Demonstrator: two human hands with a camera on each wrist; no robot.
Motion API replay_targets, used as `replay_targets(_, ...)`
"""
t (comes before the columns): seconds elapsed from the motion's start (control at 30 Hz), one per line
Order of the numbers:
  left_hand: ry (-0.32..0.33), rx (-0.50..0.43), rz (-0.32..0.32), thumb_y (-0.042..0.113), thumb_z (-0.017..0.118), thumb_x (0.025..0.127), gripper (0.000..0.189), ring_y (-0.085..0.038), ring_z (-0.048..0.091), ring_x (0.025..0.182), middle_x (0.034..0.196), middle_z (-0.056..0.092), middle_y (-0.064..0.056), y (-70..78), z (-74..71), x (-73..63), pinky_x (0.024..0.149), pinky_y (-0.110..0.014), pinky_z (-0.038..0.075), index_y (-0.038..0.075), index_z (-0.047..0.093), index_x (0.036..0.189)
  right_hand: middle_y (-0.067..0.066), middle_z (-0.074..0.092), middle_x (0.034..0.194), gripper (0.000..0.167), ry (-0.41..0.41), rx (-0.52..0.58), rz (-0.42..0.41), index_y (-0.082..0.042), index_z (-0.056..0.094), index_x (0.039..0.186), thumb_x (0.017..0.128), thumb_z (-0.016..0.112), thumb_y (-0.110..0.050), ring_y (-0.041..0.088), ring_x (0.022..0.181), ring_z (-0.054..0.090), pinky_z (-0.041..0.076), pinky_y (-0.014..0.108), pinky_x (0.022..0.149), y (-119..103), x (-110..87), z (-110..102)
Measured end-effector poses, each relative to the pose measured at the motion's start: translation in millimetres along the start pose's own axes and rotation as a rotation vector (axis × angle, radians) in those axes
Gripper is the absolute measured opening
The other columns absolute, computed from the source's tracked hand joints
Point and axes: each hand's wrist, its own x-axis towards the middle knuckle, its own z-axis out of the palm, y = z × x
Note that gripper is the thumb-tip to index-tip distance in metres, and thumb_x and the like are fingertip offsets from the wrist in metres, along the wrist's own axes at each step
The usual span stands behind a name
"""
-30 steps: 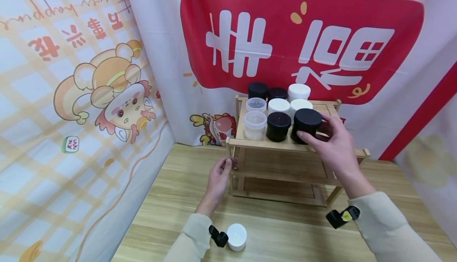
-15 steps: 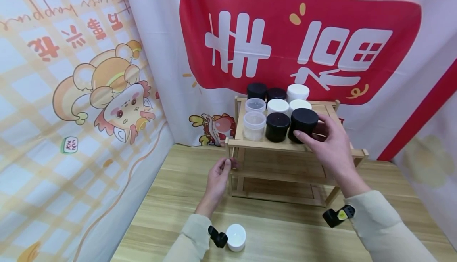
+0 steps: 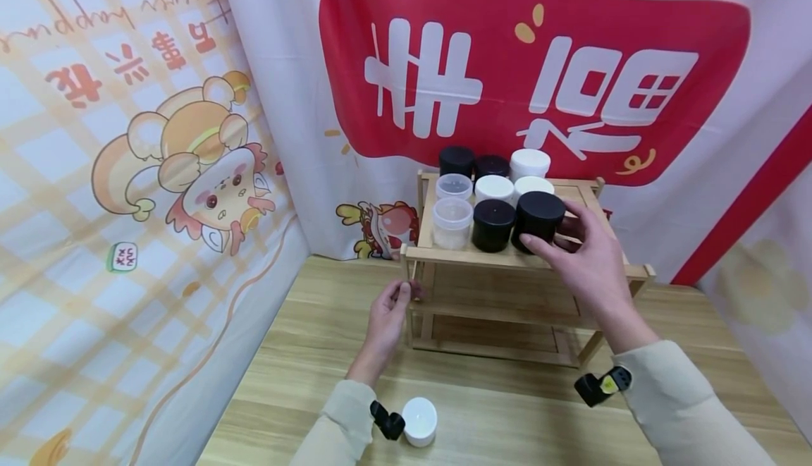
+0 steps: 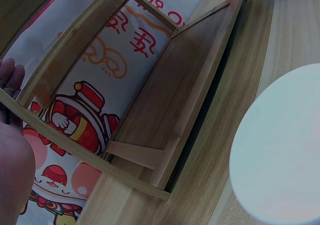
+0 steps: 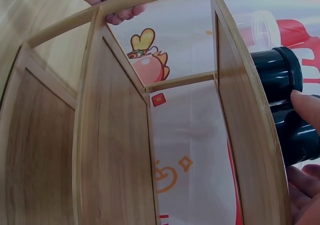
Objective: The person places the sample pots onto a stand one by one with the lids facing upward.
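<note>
My right hand [image 3: 590, 258] grips a black lidded jar [image 3: 536, 225] at the front right of the jars on the wooden rack's [image 3: 529, 263] top shelf. The thumb is in front and the fingers lie round the far side. Beside it, seemingly touching, stands another black jar [image 3: 493, 232]. In the right wrist view the held jar [image 5: 298, 135] is upright at the shelf edge. My left hand [image 3: 387, 318] holds the rack's left front leg below the top shelf, and its fingertips [image 5: 131, 12] curl round that leg in the right wrist view.
Clear jars [image 3: 452, 230], white jars [image 3: 495, 188] and more black jars [image 3: 457, 160] stand in rows on the top shelf. A white-lidded jar [image 3: 419, 420] sits on the wooden tabletop [image 3: 304, 381] beside my left wrist. Printed cloth [image 3: 273, 99] hangs behind and left.
My right hand and the black jar have shifted slightly left, closer to the neighbouring black jar. My left hand keeps its place on the rack leg.
</note>
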Motion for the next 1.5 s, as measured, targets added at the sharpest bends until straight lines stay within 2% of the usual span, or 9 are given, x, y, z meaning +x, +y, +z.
replay_targets(0.17, -0.001, 0.009, 0.0, 0.052, 0.056, 0.109, 0.06, -0.024, 0.065, 0.134, 0.133, 0.073, -0.015, 0.4, -0.5, -0.7, 0.13, -0.051, 0.037, 0.002, 0.061, 0.142, 0.013, 0.051, 0.164, 0.095, 0.012, 0.018, -0.005, -0.029, 0.033, 0.168, 0.091, 0.085, -0.05, 0.039, 0.144, 0.058, 0.054, 0.058, 0.112, 0.6, -5.6, -1.4)
replay_targets(0.3, 0.0, 0.016, -0.004, 0.051, 0.055, 0.11, 0.06, -0.024, 0.065, 0.134, 0.133, 0.073, -0.015, -0.9, -1.2, 0.0, 0.13, -0.051, 0.036, 0.002, 0.061, 0.142, 0.009, 0.05, 0.167, 0.098, 0.04, 0.049, 0.024, -0.03, 0.03, 0.169, 0.091, 0.087, -0.045, 0.036, 0.148, 0.056, 0.051, 0.055, 0.116, 0.7, -14.0, -4.0)
replay_targets(0.53, -0.012, 0.021, 0.001, 0.047, 0.054, 0.111, 0.055, -0.022, 0.066, 0.131, 0.134, 0.072, -0.016, 0.9, -0.8, 1.2, 0.13, -0.05, 0.038, 0.001, 0.061, 0.141, -0.008, 0.048, 0.167, 0.091, 0.251, 0.085, 0.085, -0.039, 0.038, 0.164, 0.089, 0.09, -0.038, 0.021, 0.153, 0.05, 0.045, 0.042, 0.126, 2.1, -38.1, -8.4)
replay_targets(0.67, -0.009, 0.009, 0.013, 0.046, 0.055, 0.112, 0.054, -0.02, 0.066, 0.129, 0.132, 0.073, -0.016, 3.7, -0.9, 0.8, 0.129, -0.05, 0.038, 0.001, 0.062, 0.14, -0.008, 0.054, 0.162, 0.083, 0.351, 0.101, 0.018, -0.036, 0.048, 0.158, 0.088, 0.092, -0.031, 0.015, 0.147, 0.053, 0.045, 0.027, 0.122, 9.0, -55.5, -7.7)
replay_targets(0.8, -0.016, 0.009, 0.021, 0.047, 0.055, 0.111, 0.057, -0.018, 0.067, 0.129, 0.132, 0.073, -0.016, 4.8, -2.2, 1.1, 0.13, -0.05, 0.038, -0.001, 0.061, 0.141, -0.002, 0.066, 0.148, 0.073, 0.398, 0.132, -0.106, -0.022, 0.061, 0.149, 0.084, 0.095, -0.016, 0.006, 0.132, 0.061, 0.047, 0.013, 0.11, 25.3, -73.6, 0.5)
replay_targets(0.93, -0.025, 0.012, 0.019, 0.045, 0.054, 0.112, 0.056, -0.021, 0.066, 0.131, 0.134, 0.072, -0.017, 6.2, -5.7, 1.2, 0.13, -0.05, 0.037, -0.002, 0.06, 0.142, -0.001, 0.073, 0.138, 0.067, 0.339, 0.176, -0.174, -0.015, 0.069, 0.139, 0.079, 0.096, -0.003, 0.002, 0.122, 0.065, 0.048, 0.01, 0.106, 44.1, -91.6, 17.8)
replay_targets(1.13, -0.039, 0.08, 0.0, 0.046, 0.054, 0.112, 0.056, -0.028, 0.061, 0.139, 0.136, 0.072, -0.015, 9.7, -14.2, 1.7, 0.13, -0.055, 0.036, 0.001, 0.061, 0.143, -0.003, 0.074, 0.136, 0.062, 0.147, 0.19, -0.11, -0.019, 0.071, 0.134, 0.079, 0.097, -0.007, -0.001, 0.12, 0.066, 0.046, 0.008, 0.106, 73.9, -120.2, 52.6)
replay_targets(1.3, -0.054, 0.109, -0.018, 0.053, 0.057, 0.109, 0.055, -0.026, 0.062, 0.138, 0.136, 0.074, -0.009, 10.3, -17.6, 3.2, 0.128, -0.055, 0.038, 0.009, 0.066, 0.14, 0.0, 0.074, 0.136, 0.059, 0.015, 0.188, -0.07, -0.019, 0.071, 0.134, 0.081, 0.096, -0.015, 0.0, 0.118, 0.066, 0.045, 0.007, 0.105, 103.5, -139.4, 81.3)
replay_targets(1.5, -0.083, 0.105, -0.038, 0.055, 0.061, 0.106, 0.054, -0.025, 0.062, 0.137, 0.138, 0.074, -0.005, 7.8, -17.8, 2.9, 0.128, -0.054, 0.038, 0.013, 0.069, 0.138, 0.0, 0.073, 0.137, 0.074, -0.106, 0.228, 0.066, -0.021, 0.067, 0.14, 0.074, 0.1, -0.026, 0.015, 0.119, 0.071, 0.058, 0.029, 0.103, 135.8, -164.0, 114.7)
